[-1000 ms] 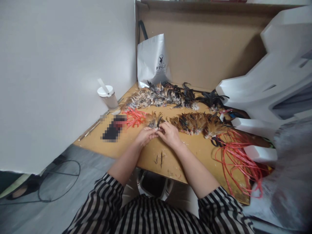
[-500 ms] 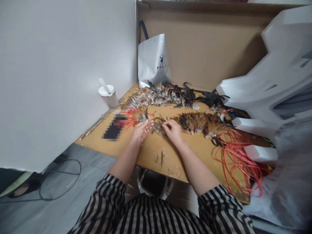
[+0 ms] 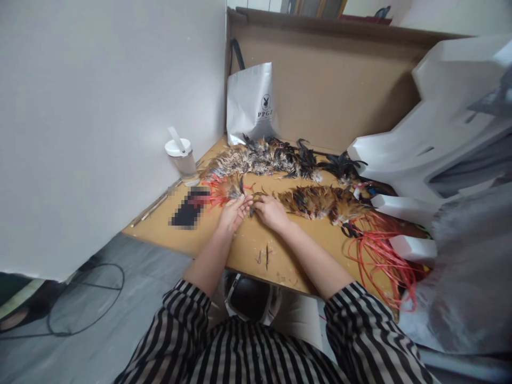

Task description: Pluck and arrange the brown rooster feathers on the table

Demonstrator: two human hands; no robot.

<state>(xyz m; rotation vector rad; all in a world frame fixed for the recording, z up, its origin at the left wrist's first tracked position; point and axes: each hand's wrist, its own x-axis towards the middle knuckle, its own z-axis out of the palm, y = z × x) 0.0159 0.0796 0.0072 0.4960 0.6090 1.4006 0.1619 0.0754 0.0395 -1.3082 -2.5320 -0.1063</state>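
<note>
My left hand is closed in a pinch at the base of a bundle of brown and dark feathers. Red plastic strips fan out from the bundle's left side. My right hand has its fingertips pinched close to those of my left hand; whatever lies between them is too small to make out. Just right of it, a row of brown and black feathers lies on the table. A longer pile of speckled and black feathers stretches behind both hands.
At the left stands a lidded cup, with a pixelated dark rectangle in front. A silver bag leans at the back. Black-handled scissors and a tangle of red strips lie right, near white foam.
My right hand has moved left, away from the feather row, up to my left hand's fingertips. My left hand keeps its pinch on the feather bundle. The camera view has shifted slightly.
</note>
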